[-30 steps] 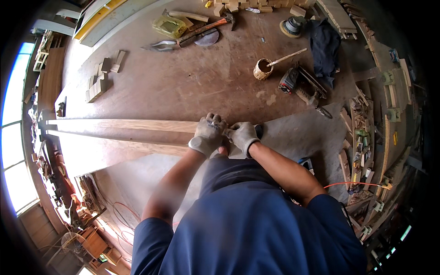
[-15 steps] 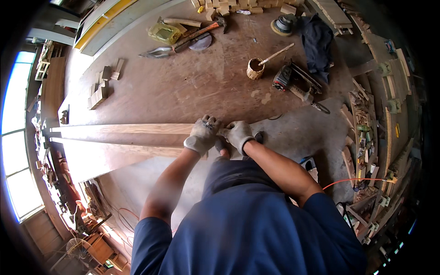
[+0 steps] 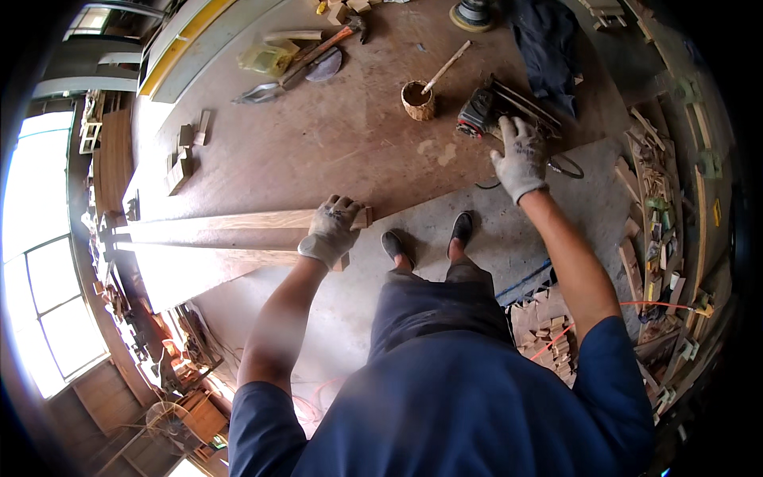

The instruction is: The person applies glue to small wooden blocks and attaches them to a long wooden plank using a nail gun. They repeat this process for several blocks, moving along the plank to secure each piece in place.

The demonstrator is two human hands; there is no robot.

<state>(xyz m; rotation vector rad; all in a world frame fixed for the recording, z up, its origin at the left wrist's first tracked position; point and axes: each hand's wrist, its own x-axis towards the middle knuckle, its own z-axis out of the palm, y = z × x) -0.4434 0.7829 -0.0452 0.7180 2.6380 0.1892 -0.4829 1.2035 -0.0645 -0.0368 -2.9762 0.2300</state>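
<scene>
My left hand (image 3: 334, 229), in a pale work glove, lies over the right end of a long wooden strip (image 3: 262, 219) on the table, its fingers curled over the wood. A second wooden strip (image 3: 274, 257) runs alongside, nearer to me. My right hand (image 3: 520, 155), gloved too, is stretched out to the right with fingers apart at the handle of a red and black nail gun (image 3: 477, 111). The hand hides most of the handle, and I cannot tell whether it touches. Left of the gun stands a brown glue pot (image 3: 418, 103) with a stick (image 3: 447, 66) in it.
On the brown table (image 3: 342, 143) lie a hammer (image 3: 322, 49), a saw-like tool (image 3: 261, 93), small wood blocks (image 3: 181, 163), a sander (image 3: 472, 14) and a dark cloth (image 3: 547, 52). Wood scraps (image 3: 660, 215) fill racks at right. An orange hose (image 3: 648, 304) crosses there.
My right hand has left the end of the strips beside my left hand and reached out right to the nail gun. The left hand stays on the wood. The whole view has shifted.
</scene>
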